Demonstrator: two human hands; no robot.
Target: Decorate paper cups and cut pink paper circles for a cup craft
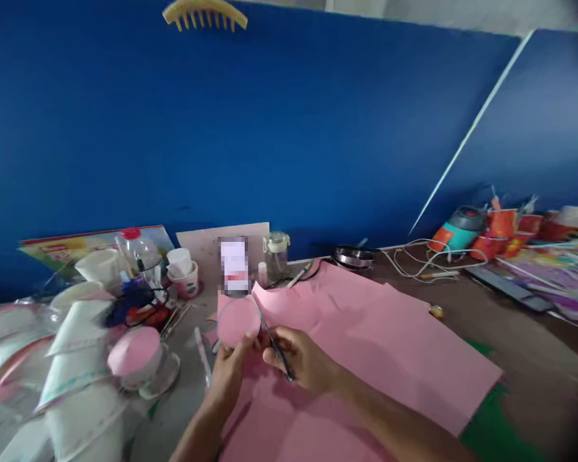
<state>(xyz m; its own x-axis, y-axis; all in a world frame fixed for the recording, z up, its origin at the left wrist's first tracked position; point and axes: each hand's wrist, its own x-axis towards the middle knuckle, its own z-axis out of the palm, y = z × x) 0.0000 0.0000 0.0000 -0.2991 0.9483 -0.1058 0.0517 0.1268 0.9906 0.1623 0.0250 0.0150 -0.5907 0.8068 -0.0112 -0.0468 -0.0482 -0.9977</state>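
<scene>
My left hand (234, 362) is closed on a pink round piece with a grey rim (239, 319), its thumb near the lower edge. In my right hand (302, 359) is a slim dark tool (275, 343), pointing up and left along the right side of the round piece; whether it is scissors or a pen I cannot make out. Beneath both hands spreads large pink paper (366, 333), its far edge uneven. A white pen-like stick (203, 356) lies left of my left hand. The fingers partly hide the tool and the round piece.
White paper cups (79, 378) crowd the left, one pink-topped (135, 353). Behind the hands stand a phone (234, 264) and a glass jar (276, 253). On the right are white cables (414, 263), red cups (503, 224) and a dark flat device (508, 289).
</scene>
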